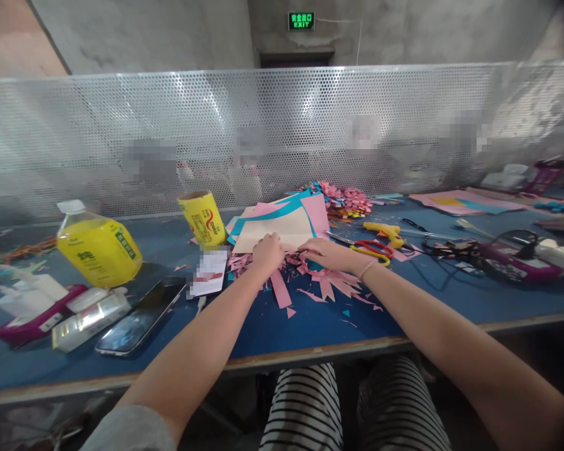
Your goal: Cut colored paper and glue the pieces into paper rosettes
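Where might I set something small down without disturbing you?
The blue table looks mostly bare between the left forearm and right forearm, near its front edge, and between the right forearm and black cables. Crowded around left hand and right hand: paper scraps, scissors, glue gun.

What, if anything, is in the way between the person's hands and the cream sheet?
Nothing visible: the left hand and right hand are already at the near edge of the cream sheet. Pink scraps lie around them, and the scissors sit off to the right hand's side.

Light is dim; mesh (286, 134) glares; edges stretch.
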Action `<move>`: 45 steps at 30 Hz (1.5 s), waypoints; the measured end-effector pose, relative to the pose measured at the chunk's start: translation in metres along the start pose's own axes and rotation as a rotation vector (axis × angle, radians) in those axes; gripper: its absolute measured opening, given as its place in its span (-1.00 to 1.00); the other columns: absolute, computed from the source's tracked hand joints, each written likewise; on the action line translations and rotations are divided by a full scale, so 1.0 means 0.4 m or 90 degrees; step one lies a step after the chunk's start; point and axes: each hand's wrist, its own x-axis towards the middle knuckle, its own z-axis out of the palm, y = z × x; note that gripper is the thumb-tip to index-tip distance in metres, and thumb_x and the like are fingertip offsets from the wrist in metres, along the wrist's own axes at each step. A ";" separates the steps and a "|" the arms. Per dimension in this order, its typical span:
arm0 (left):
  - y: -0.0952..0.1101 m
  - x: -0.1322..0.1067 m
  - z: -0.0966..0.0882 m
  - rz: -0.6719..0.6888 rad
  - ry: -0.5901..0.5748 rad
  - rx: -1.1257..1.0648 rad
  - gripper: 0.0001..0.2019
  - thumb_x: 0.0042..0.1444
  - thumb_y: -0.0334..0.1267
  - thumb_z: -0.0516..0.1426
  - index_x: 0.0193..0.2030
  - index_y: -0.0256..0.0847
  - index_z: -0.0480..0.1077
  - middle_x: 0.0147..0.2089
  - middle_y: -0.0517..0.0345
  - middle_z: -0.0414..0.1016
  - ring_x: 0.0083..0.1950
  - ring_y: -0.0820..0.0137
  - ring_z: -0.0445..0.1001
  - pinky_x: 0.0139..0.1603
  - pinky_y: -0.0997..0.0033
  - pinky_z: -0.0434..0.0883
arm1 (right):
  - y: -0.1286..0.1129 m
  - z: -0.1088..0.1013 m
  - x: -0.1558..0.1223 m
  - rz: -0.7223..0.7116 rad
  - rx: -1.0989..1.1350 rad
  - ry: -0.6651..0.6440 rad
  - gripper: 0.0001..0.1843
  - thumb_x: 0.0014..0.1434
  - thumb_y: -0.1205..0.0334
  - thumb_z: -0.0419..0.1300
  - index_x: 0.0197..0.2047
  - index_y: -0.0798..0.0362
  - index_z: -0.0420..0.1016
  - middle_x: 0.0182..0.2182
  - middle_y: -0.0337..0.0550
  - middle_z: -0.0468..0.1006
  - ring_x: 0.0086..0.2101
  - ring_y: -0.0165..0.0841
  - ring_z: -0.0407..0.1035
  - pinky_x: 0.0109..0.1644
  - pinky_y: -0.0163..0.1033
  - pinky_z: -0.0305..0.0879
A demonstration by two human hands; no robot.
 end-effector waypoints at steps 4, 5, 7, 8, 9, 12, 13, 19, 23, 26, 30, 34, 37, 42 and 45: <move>0.002 -0.012 -0.014 -0.031 -0.030 0.029 -0.70 -0.01 -0.45 -0.04 -0.12 -0.25 0.31 -0.10 -0.21 0.35 -0.04 0.05 0.38 -0.07 0.15 0.25 | 0.039 0.018 -0.013 -0.050 -0.138 0.004 -0.69 0.23 0.32 -0.08 -0.08 0.16 0.42 -0.13 0.05 0.45 -0.01 -0.26 0.24 0.07 -0.09 0.16; 0.003 -0.013 -0.015 -0.035 -0.033 0.010 -0.70 -0.02 -0.46 -0.03 -0.12 -0.25 0.31 -0.10 -0.21 0.35 -0.04 0.05 0.38 -0.07 0.16 0.25 | 0.046 0.021 -0.017 -0.066 -0.178 -0.011 -0.70 0.21 0.35 -0.07 -0.09 0.17 0.42 -0.13 0.08 0.45 0.00 -0.24 0.22 0.06 -0.07 0.16; 0.002 -0.012 -0.013 -0.034 -0.029 -0.024 -0.70 -0.04 -0.47 -0.01 -0.13 -0.25 0.31 -0.11 -0.20 0.36 -0.05 0.05 0.39 -0.07 0.18 0.25 | 0.055 0.024 -0.024 -0.087 -0.236 -0.044 -0.71 0.18 0.40 -0.03 -0.08 0.20 0.41 -0.14 0.13 0.43 -0.01 -0.21 0.21 0.04 -0.04 0.17; 0.002 -0.011 -0.011 -0.030 -0.025 -0.036 -0.70 -0.06 -0.48 0.00 -0.13 -0.25 0.32 -0.11 -0.21 0.36 -0.05 0.05 0.39 -0.07 0.18 0.26 | 0.058 0.025 -0.026 -0.093 -0.249 -0.055 -0.71 0.16 0.41 -0.01 -0.07 0.21 0.39 -0.13 0.15 0.43 -0.01 -0.20 0.22 0.04 -0.04 0.18; 0.001 -0.010 -0.010 -0.023 -0.021 -0.042 -0.69 -0.06 -0.49 0.00 -0.13 -0.27 0.32 -0.12 -0.22 0.37 -0.05 0.04 0.39 -0.08 0.18 0.26 | 0.061 0.027 -0.026 -0.099 -0.252 -0.063 -0.71 0.14 0.42 0.02 -0.06 0.22 0.38 -0.13 0.16 0.42 -0.02 -0.20 0.22 0.03 -0.05 0.18; 0.001 -0.007 -0.006 -0.003 -0.029 -0.032 -0.67 -0.07 -0.51 -0.02 -0.12 -0.32 0.31 -0.11 -0.26 0.38 -0.05 0.05 0.39 -0.10 0.19 0.28 | 0.069 0.032 -0.025 -0.107 -0.224 -0.071 -0.70 0.12 0.40 0.06 -0.05 0.18 0.37 -0.13 0.13 0.41 -0.05 -0.22 0.25 0.03 -0.06 0.19; 0.001 -0.007 -0.006 0.002 -0.040 -0.023 -0.66 -0.07 -0.51 -0.03 -0.10 -0.33 0.31 -0.09 -0.25 0.39 -0.05 0.07 0.39 -0.09 0.21 0.28 | 0.071 0.033 -0.024 -0.105 -0.210 -0.072 -0.71 0.12 0.39 0.06 -0.05 0.16 0.37 -0.13 0.10 0.41 -0.05 -0.24 0.26 0.03 -0.07 0.20; -0.001 0.001 0.001 0.022 -0.059 0.001 -0.66 -0.03 -0.50 -0.05 -0.07 -0.31 0.29 -0.05 -0.14 0.40 -0.03 0.23 0.39 -0.07 0.32 0.29 | 0.077 0.029 -0.022 -0.116 -0.171 -0.092 -0.71 0.16 0.35 0.02 -0.04 0.11 0.36 -0.11 0.05 0.41 -0.06 -0.28 0.28 0.02 -0.08 0.22; 0.004 0.011 0.008 0.072 -0.008 -0.071 -0.72 -0.03 -0.50 -0.04 -0.17 -0.31 0.35 -0.11 -0.08 0.44 -0.08 0.32 0.41 -0.07 0.40 0.30 | 0.060 0.019 -0.021 -0.092 -0.177 -0.091 -0.71 0.20 0.37 -0.05 -0.06 0.14 0.37 -0.12 0.08 0.41 -0.06 -0.27 0.29 0.01 -0.08 0.24; 0.018 0.012 0.000 0.098 0.059 -0.151 -0.80 0.01 -0.43 -0.02 -0.24 -0.29 0.37 -0.21 -0.01 0.47 -0.23 0.38 0.42 -0.17 0.44 0.32 | 0.043 0.009 -0.019 -0.051 -0.186 -0.084 -0.71 0.21 0.40 -0.08 -0.09 0.16 0.40 -0.10 0.12 0.40 -0.02 -0.26 0.27 0.03 -0.06 0.22; 0.032 0.003 -0.020 0.080 0.103 -0.229 -0.80 0.05 -0.25 -0.02 -0.38 -0.26 0.39 -0.38 0.09 0.47 -0.37 0.42 0.38 -0.32 0.46 0.27 | 0.023 -0.008 -0.015 0.008 -0.182 -0.063 -0.70 0.21 0.38 -0.09 -0.11 0.25 0.41 -0.04 0.19 0.37 0.03 -0.20 0.23 0.07 -0.07 0.20; 0.031 0.001 -0.026 0.034 0.032 -0.196 -0.69 0.05 -0.20 -0.05 -0.57 -0.26 0.37 -0.52 0.12 0.43 -0.44 0.42 0.35 -0.40 0.46 0.18 | 0.018 -0.014 -0.010 0.041 -0.165 -0.023 -0.73 0.21 0.34 -0.06 -0.15 0.22 0.42 -0.11 0.12 0.43 -0.05 -0.24 0.29 0.06 -0.09 0.20; 0.026 0.005 -0.021 0.027 -0.026 -0.140 -0.69 0.03 -0.21 -0.04 -0.63 -0.26 0.36 -0.58 0.12 0.39 -0.48 0.42 0.31 -0.44 0.45 0.14 | 0.023 -0.011 -0.006 0.018 -0.162 -0.037 -0.74 0.19 0.35 -0.04 -0.21 0.23 0.44 -0.17 0.10 0.46 -0.08 -0.24 0.31 0.04 -0.11 0.21; 0.021 0.008 -0.011 0.031 -0.077 -0.115 -0.70 0.00 -0.23 -0.04 -0.64 -0.25 0.37 -0.59 0.13 0.38 -0.49 0.42 0.31 -0.46 0.46 0.11 | 0.032 -0.009 -0.008 0.058 -0.117 0.012 -0.77 0.15 0.36 0.00 -0.23 0.22 0.45 -0.21 0.06 0.46 -0.11 -0.26 0.32 0.03 -0.12 0.23; 0.021 0.007 -0.011 0.015 -0.083 -0.127 -0.66 0.03 -0.18 -0.06 -0.64 -0.26 0.37 -0.58 0.11 0.40 -0.47 0.39 0.34 -0.45 0.46 0.14 | 0.037 -0.017 -0.015 0.087 -0.084 0.063 -0.76 0.15 0.35 -0.01 -0.20 0.19 0.44 -0.19 0.05 0.44 -0.07 -0.24 0.29 0.07 -0.07 0.21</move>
